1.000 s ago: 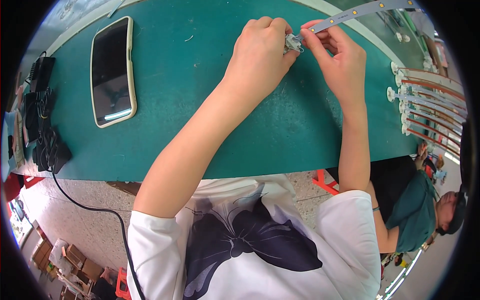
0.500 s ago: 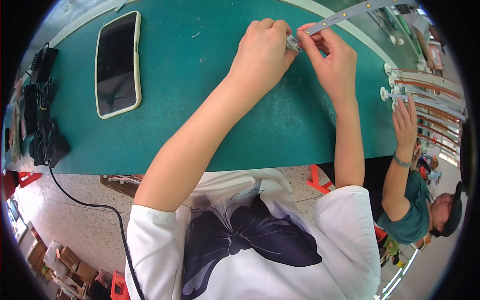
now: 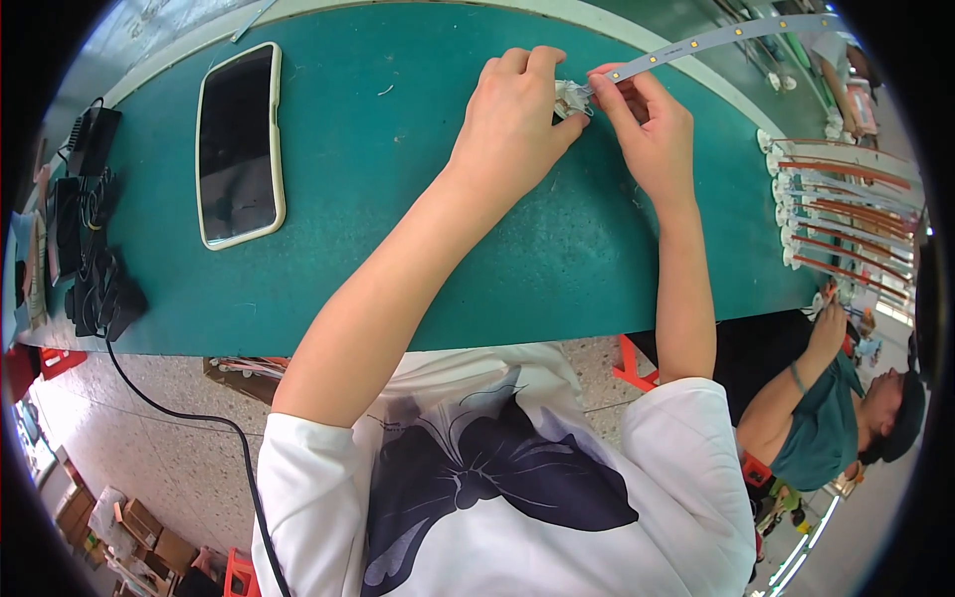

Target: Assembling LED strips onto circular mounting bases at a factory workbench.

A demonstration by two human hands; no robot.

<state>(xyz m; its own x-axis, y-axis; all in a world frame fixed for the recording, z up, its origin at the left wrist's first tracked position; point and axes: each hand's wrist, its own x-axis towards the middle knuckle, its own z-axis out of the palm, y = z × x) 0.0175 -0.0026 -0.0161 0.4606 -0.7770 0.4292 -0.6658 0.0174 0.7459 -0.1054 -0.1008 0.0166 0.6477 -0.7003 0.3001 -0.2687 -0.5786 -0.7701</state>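
Over the far middle of the green table, my left hand (image 3: 507, 109) is closed on a bundle of white wires and small white parts (image 3: 571, 99). Its exact make-up is partly hidden by my fingers. Just to the right, my right hand (image 3: 652, 129) pinches the near end of an LED strip (image 3: 711, 40), pale grey with small yellow LEDs. The strip arcs away to the upper right. Thin wires run between the bundle and the strip's end.
A phone in a pale case (image 3: 239, 144) lies left on the table (image 3: 398, 209). Black adapters and cables (image 3: 95, 199) crowd the left edge. Several strips with white round ends (image 3: 846, 209) lie at the right edge, beside a co-worker in a green shirt (image 3: 821, 408).
Both hands have moved only slightly; the left fingers have shifted, so more of the white bundle shows. The co-worker's hand has drawn back from the strips at the right.
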